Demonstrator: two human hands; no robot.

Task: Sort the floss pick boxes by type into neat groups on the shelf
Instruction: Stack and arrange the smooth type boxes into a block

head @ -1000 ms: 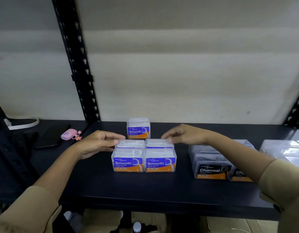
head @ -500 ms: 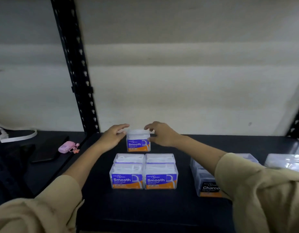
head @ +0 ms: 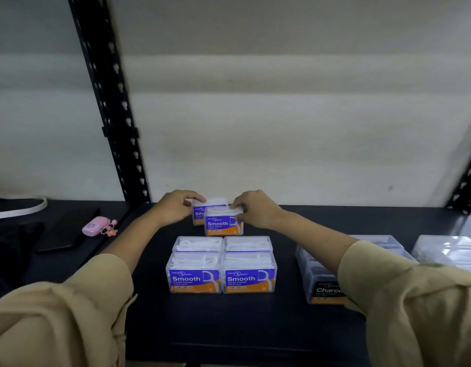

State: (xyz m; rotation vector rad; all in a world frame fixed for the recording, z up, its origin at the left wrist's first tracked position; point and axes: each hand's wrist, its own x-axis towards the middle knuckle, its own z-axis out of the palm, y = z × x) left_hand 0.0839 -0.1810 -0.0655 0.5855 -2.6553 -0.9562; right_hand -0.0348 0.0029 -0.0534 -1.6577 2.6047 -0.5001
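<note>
Behind the block of four Smooth boxes [head: 221,263] on the dark shelf [head: 229,321] are two more Smooth boxes, one overlapping the other in view. The right hand [head: 255,210] pinches the nearer box [head: 223,222] at its top right edge. The left hand [head: 176,207] grips the farther box [head: 198,211] at its top left corner. Right of the block stand Charcoal boxes [head: 324,290], partly hidden by the right sleeve [head: 414,300].
</note>
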